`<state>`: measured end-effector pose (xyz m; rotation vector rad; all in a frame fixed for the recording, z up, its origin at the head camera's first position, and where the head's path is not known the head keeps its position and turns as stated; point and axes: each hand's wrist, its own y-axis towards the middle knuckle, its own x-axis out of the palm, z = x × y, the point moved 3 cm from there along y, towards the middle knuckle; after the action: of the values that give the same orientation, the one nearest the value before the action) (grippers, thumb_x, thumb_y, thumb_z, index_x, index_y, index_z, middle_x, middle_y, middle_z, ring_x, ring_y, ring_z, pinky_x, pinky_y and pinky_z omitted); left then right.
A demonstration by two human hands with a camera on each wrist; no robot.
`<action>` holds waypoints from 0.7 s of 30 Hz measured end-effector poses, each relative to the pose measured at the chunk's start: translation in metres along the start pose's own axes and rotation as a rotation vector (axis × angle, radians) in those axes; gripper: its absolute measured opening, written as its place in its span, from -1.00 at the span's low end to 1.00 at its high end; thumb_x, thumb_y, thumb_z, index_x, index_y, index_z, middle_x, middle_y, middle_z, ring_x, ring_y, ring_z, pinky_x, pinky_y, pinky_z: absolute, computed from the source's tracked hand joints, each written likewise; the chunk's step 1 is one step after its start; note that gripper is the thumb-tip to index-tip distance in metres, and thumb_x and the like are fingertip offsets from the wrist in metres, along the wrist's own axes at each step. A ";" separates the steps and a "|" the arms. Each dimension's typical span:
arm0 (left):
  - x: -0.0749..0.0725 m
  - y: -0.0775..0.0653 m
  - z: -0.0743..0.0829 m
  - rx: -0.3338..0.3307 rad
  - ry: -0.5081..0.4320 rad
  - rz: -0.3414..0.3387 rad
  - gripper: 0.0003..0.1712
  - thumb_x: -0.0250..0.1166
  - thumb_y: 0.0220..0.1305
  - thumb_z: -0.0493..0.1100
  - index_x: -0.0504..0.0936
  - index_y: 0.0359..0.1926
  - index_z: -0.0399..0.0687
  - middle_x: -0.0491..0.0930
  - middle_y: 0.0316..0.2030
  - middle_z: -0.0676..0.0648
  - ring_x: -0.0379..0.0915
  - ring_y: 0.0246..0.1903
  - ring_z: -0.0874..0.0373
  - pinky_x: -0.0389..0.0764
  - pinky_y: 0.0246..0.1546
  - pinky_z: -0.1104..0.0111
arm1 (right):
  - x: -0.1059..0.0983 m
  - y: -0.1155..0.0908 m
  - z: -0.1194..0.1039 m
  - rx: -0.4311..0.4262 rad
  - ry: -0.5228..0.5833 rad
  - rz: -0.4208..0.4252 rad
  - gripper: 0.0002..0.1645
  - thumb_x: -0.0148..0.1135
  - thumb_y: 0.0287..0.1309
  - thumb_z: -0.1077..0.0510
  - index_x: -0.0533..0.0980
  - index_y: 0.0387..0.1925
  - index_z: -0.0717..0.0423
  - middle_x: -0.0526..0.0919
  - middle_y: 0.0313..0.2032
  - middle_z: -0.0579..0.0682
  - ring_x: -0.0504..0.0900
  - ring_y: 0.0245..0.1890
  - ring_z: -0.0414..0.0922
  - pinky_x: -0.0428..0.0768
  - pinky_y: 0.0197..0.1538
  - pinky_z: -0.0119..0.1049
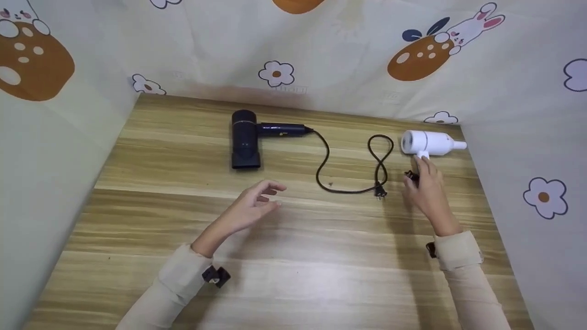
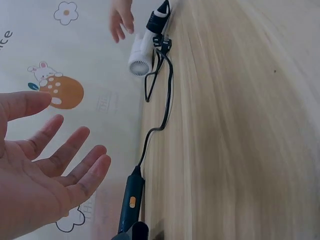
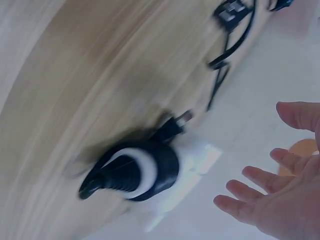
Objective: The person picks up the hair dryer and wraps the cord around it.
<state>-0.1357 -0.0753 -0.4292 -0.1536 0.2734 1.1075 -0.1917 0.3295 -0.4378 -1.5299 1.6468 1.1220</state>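
A white hair dryer [image 1: 429, 143] lies at the right of the wooden table, its handle mostly hidden by my right hand [image 1: 426, 185] in the head view. Black cord [image 3: 167, 167] is wound round that handle, and its plug [image 3: 172, 127] sticks out beside it in the right wrist view. There my right hand's fingers are spread and apart from the handle. To the left lies a dark hair dryer [image 1: 245, 140], its handle pointing right. My left hand [image 1: 250, 206] hovers in front of it, fingers loosely bent, with nothing held.
From the dark dryer a black cord [image 1: 341, 191] curves right and loops, ending in a plug [image 1: 380, 190] left of my right hand. Printed cloth walls [image 1: 339, 50] enclose the back and both sides of the table [image 1: 302, 275].
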 end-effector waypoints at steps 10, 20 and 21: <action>-0.037 0.017 -0.017 -0.080 -0.011 0.252 -0.54 0.16 0.17 -0.36 0.37 0.12 -0.29 0.43 0.11 -0.26 0.31 0.14 -0.17 0.35 0.17 0.03 | 0.005 -0.036 -0.054 -0.232 0.067 0.108 -0.45 0.22 0.10 0.29 0.35 0.14 0.37 0.37 0.14 0.37 0.27 0.16 0.29 0.20 0.22 0.18; -0.070 0.040 -0.041 -0.280 0.071 0.393 -0.32 0.14 0.18 -0.25 0.12 0.30 -0.23 0.13 0.29 -0.31 0.06 0.30 -0.17 0.12 0.34 0.08 | 0.012 -0.065 -0.076 -0.311 0.125 0.080 -0.56 0.23 0.08 0.31 0.45 0.05 0.27 0.50 0.07 0.23 0.39 0.11 0.16 0.33 0.19 0.05; -0.072 0.043 -0.044 -0.306 0.095 0.391 -0.29 0.14 0.18 -0.22 0.08 0.32 -0.20 0.10 0.30 -0.31 0.04 0.32 -0.16 0.10 0.36 0.09 | 0.012 -0.068 -0.077 -0.305 0.129 0.071 -0.56 0.23 0.08 0.31 0.46 0.05 0.26 0.50 0.07 0.21 0.40 0.11 0.14 0.34 0.20 0.03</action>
<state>-0.2103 -0.1295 -0.4496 -0.4396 0.2219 1.5308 -0.1186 0.2574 -0.4253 -1.7778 1.6842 1.3897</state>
